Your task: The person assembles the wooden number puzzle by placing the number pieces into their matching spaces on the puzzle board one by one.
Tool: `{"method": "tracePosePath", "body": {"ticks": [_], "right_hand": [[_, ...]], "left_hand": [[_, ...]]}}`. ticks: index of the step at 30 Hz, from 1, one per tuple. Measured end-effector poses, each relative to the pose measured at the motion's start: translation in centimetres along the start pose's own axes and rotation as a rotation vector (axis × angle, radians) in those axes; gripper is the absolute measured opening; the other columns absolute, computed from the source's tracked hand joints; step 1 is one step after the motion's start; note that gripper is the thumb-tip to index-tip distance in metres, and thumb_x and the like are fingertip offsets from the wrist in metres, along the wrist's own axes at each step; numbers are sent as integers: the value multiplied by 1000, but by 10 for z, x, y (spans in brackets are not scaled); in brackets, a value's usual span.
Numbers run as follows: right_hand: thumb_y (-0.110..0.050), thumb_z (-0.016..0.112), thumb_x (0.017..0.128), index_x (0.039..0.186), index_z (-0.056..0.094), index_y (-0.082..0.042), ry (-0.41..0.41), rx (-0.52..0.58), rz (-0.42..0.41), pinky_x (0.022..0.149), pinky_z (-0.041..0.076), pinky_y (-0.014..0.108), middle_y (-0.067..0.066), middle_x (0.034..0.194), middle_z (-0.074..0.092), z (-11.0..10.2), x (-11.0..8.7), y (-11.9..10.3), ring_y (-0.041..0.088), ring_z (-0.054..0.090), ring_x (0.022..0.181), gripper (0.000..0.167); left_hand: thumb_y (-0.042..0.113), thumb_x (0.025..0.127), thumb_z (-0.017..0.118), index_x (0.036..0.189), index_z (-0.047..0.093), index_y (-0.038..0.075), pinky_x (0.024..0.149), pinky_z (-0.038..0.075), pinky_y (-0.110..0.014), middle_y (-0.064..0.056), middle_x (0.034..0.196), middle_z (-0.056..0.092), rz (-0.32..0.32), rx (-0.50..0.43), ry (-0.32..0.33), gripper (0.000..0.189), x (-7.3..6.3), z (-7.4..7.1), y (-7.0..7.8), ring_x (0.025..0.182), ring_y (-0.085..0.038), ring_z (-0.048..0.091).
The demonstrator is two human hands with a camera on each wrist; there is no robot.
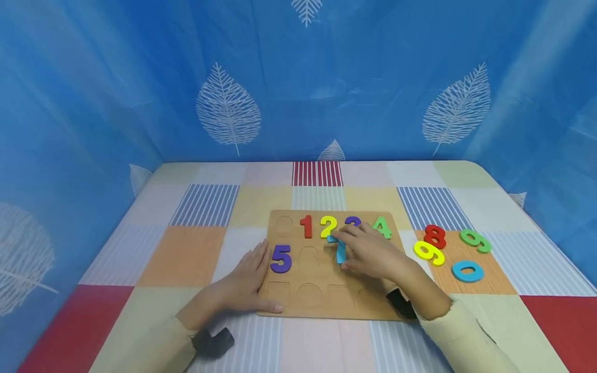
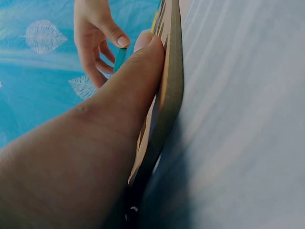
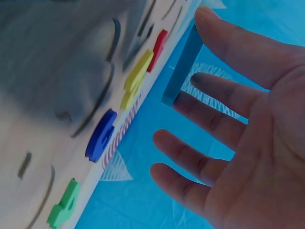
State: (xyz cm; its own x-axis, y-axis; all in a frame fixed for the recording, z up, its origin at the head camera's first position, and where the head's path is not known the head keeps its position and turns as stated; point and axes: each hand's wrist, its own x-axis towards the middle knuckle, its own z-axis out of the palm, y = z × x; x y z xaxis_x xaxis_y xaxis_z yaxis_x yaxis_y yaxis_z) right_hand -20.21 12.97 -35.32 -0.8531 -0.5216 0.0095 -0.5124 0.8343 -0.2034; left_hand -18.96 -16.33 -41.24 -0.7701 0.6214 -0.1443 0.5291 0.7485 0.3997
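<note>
A wooden number puzzle board lies on the table. My left hand rests at its left side, fingers along the edge and thumb on the front left corner. Between thumb and fingertips, my right hand pinches a light blue number 7 over the board's middle row. The right wrist view shows this blue 7 edge-on, raised off the board. In the board sit a red 1, a yellow 2, a purple 3 partly hidden by the right hand, a green 4 and a purple 5.
To the right of the board lie a red 8, a blue 0, and yellow and green numbers shaped like a 6 or 9. A patchwork cloth covers the table. Blue leaf-print curtains hang around it.
</note>
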Motion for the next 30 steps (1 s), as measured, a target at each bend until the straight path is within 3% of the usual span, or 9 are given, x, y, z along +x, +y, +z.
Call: {"method": "tracePosePath", "body": {"ticks": [7, 17, 23, 30], "right_hand": [[-34, 73, 76, 131, 50, -14, -54, -38, -1, 80, 47, 39, 6, 125, 53, 1, 5, -5, 26, 46, 103, 62], [-37, 71, 77, 130, 51, -13, -127, -59, 41, 89, 42, 42, 7, 122, 54, 8, 5, -9, 28, 46, 107, 61], [-37, 69, 78, 131, 50, -13, -162, -38, 68, 98, 37, 50, 8, 127, 51, 12, 8, -11, 33, 41, 119, 61], [-37, 69, 78, 132, 49, -12, -171, -37, 85, 98, 36, 51, 9, 127, 52, 14, 6, -9, 35, 42, 119, 62]], "left_hand": [[69, 68, 61, 144, 0, -6, 112, 9, -51, -25, 151, -9, -11, -4, 1, 123, 1, -5, -1, 140, -35, -5], [70, 68, 60, 144, -1, -4, 113, 8, -51, -24, 151, -10, -16, -22, -4, 123, 1, -1, 0, 140, -35, -6], [70, 68, 60, 144, 0, -5, 112, 9, -52, -24, 151, -9, -14, -15, 2, 122, -1, 0, -2, 140, -36, -6], [69, 68, 61, 144, 0, -5, 112, 8, -52, -24, 151, -9, -2, -25, 4, 122, 1, 2, -3, 140, -35, -6]]}}
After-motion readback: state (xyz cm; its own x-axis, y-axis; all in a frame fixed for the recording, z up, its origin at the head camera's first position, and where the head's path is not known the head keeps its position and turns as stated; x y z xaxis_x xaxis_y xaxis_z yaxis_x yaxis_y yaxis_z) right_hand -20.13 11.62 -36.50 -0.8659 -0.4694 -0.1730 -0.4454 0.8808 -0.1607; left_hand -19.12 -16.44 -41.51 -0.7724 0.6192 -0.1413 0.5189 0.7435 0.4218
